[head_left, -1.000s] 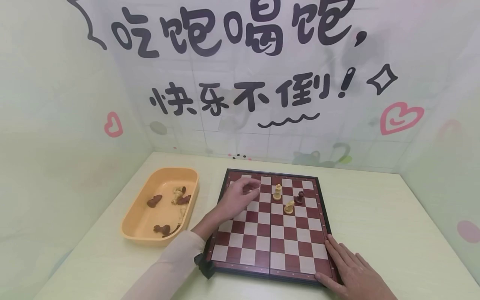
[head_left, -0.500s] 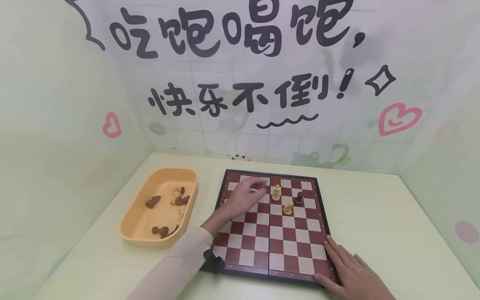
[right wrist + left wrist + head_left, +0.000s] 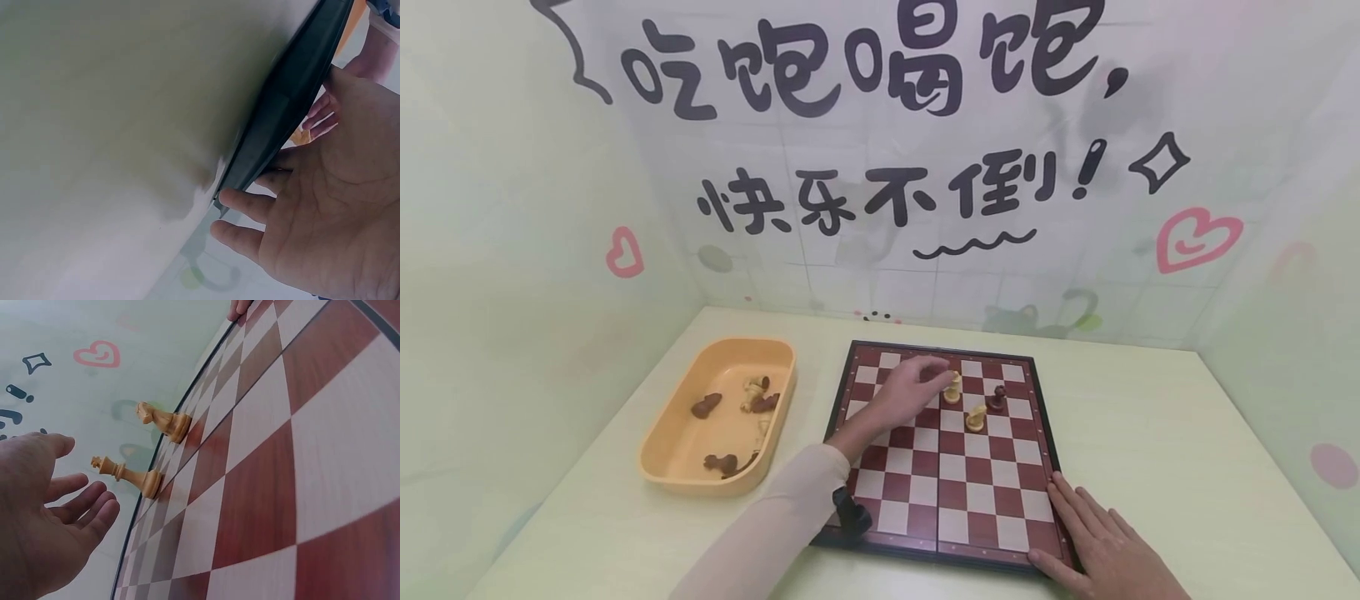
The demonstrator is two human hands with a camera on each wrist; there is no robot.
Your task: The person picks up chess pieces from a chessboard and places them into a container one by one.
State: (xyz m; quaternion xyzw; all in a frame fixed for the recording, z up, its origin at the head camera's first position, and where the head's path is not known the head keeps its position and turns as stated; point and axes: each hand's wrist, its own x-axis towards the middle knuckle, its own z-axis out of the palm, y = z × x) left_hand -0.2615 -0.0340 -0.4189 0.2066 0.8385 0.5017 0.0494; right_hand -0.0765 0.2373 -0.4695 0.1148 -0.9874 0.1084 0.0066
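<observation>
My left hand [image 3: 910, 390] reaches over the far part of the red and white chessboard [image 3: 952, 496]. Its thumb and fingertips are right at the top of a light king [image 3: 952, 392], which stands upright. The left wrist view shows the fingers loosely bent and spread, a small gap short of the king [image 3: 130, 477]. A light knight [image 3: 976, 419] stands just nearer and to the right, with a small dark chess piece [image 3: 997, 398] beyond it. My right hand [image 3: 1101, 533] rests along the board's near right edge, fingers extended against the black side of the board [image 3: 275, 119].
Left of the board sits an orange tray [image 3: 688, 446] with several loose chess pieces, dark [image 3: 706, 405] and light [image 3: 756, 390]. A black wrist camera strap [image 3: 852, 514] hangs over the board's near left corner. A printed wall sheet [image 3: 880, 275] stands behind the table.
My left hand has moved right across the board, from above the left half to the light king. My right hand stays at the board's edge, and the pieces have not moved.
</observation>
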